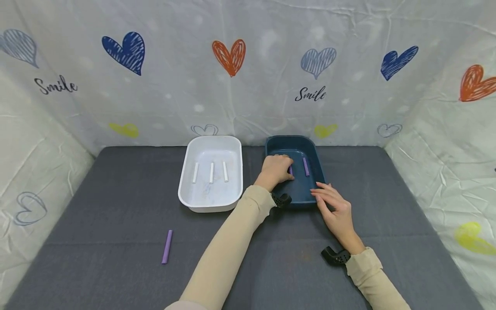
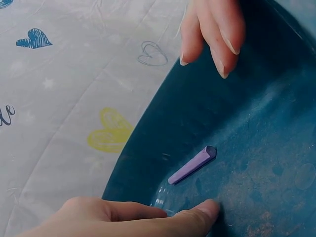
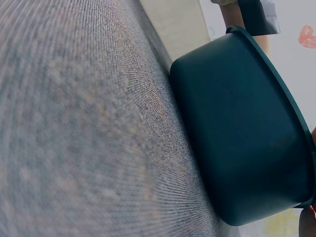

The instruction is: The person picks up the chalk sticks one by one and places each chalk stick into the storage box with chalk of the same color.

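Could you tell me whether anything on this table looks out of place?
One purple stick lies alone on the grey mat, apart from both tubs. The other purple sticks are in the blue tub, and the white sticks are in the white tub.

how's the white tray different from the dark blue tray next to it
The white tray holds three white sticks lying side by side; the dark blue tray holds purple sticks instead. No hand touches the white tray, while the left hand reaches inside the dark blue tray and the right hand rests its fingers on that tray's near rim. Both are rounded rectangular trays, side by side on the grey table.
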Tool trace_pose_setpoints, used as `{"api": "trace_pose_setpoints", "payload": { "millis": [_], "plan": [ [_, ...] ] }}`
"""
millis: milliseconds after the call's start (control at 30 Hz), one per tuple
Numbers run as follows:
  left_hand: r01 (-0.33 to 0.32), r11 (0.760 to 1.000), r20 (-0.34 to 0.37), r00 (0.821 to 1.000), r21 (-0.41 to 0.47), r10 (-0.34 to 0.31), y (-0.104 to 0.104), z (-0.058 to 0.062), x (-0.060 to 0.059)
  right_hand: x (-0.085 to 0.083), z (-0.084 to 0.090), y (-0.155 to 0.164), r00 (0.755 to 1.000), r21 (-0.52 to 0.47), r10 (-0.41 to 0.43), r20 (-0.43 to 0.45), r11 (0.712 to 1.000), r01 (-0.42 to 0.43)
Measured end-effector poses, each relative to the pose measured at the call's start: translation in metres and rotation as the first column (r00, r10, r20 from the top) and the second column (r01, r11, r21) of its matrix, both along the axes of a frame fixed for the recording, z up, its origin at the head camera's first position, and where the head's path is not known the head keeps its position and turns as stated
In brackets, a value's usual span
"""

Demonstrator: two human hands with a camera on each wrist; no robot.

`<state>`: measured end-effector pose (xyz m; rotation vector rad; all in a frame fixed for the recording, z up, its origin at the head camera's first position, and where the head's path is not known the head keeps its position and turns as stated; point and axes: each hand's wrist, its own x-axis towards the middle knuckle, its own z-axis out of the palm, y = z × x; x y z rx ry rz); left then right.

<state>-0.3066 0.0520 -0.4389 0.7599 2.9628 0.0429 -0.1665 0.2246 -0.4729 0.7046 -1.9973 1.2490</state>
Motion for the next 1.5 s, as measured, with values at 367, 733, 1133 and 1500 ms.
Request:
{"api": "trace_pose_setpoints", "payload": {
  "millis": [367, 733, 1133, 1500],
  "plan": [
    [-0.014, 0.998, 0.020, 1.000, 0.058, 0.012, 0.000, 0.000, -0.001, 0.002, 0.003, -0.001, 1.000, 0.010, -0.013, 0.014, 1.000, 0.013],
    [-0.050, 0.935, 0.123, 0.992, 0.352, 0.007, -0.007, 0.022, 0.003, 0.001, 0.004, -0.002, 1.000, 0.006, -0.004, 0.004, 1.000, 0.004],
    [0.006, 0.937, -0.034, 0.999, 0.349, 0.006, -0.042, 0.051, 0.020, 0.001, 0.004, -0.003, 1.000, 0.002, 0.000, -0.007, 1.000, 0.000],
    [0.047, 0.947, -0.173, 0.985, 0.316, 0.009, -0.101, 0.070, 0.045, 0.004, 0.004, -0.003, 1.000, -0.006, -0.001, -0.003, 1.000, 0.001]
  ]
}}
